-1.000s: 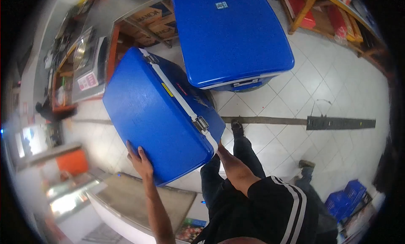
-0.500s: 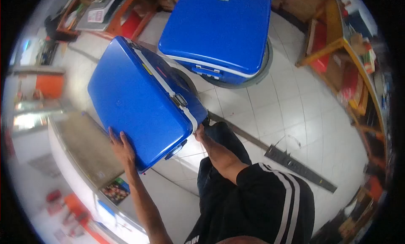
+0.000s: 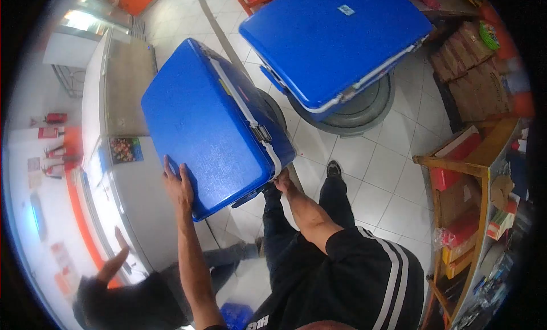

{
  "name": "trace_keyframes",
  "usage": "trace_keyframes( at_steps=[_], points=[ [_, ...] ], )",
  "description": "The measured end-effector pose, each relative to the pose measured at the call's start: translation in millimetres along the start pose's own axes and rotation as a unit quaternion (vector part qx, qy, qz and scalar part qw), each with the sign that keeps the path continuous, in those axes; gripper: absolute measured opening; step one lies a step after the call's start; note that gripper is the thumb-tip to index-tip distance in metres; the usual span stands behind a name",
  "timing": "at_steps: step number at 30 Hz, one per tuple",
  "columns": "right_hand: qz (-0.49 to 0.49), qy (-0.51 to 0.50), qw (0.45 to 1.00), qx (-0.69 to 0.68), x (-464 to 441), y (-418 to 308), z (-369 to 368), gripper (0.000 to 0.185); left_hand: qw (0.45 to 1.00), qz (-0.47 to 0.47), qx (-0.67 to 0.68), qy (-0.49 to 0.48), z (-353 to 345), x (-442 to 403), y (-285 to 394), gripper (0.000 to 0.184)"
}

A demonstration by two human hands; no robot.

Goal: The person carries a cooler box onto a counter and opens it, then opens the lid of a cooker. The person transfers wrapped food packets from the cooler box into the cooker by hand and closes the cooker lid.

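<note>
A blue hard-shell suitcase (image 3: 211,130) with a white trim band and metal latches is tilted in front of me. My left hand (image 3: 179,186) lies against its broad face near the lower left edge, fingers spread. At the lower right corner, my right hand (image 3: 281,182) grips the suitcase's edge from beneath, its fingertips hidden. A second blue suitcase (image 3: 336,39), with a small pale sticker, rests on a large round grey lid (image 3: 364,110) just beyond to the right.
Another person in dark clothes (image 3: 137,298) is at the lower left, one arm raised. A white freezer-like cabinet (image 3: 142,199) stands left. Wooden shelving (image 3: 484,170) with boxes lines the right side. Brown packages (image 3: 470,85) are stacked behind it. Fire extinguishers (image 3: 55,152) hang far left.
My view has swung round to the right. The held suitcase stays between my hands, while the second suitcase appears further right and turned. Another person now shows at the lower left.
</note>
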State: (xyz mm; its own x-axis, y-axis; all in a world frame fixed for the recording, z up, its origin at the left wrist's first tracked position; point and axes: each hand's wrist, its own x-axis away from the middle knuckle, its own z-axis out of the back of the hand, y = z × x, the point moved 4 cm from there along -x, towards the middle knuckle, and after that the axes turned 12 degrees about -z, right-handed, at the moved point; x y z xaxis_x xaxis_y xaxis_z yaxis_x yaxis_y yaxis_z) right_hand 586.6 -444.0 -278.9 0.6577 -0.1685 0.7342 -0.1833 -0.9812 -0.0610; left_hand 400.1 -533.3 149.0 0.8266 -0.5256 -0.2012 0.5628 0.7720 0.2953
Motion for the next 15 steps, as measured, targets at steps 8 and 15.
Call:
trace_keyframes(
  at_steps=[8,15],
  points=[
    [-0.062,0.017,0.984,0.168,31.4,-65.1,24.7,0.066,0.989,0.136,-0.054,0.030,-9.2,78.1,61.4,0.065],
    [-0.002,0.044,0.973,0.225,152.6,-109.2,47.1,0.049,0.988,0.139,-0.058,0.036,-3.2,162.9,99.0,0.061]
  ],
)
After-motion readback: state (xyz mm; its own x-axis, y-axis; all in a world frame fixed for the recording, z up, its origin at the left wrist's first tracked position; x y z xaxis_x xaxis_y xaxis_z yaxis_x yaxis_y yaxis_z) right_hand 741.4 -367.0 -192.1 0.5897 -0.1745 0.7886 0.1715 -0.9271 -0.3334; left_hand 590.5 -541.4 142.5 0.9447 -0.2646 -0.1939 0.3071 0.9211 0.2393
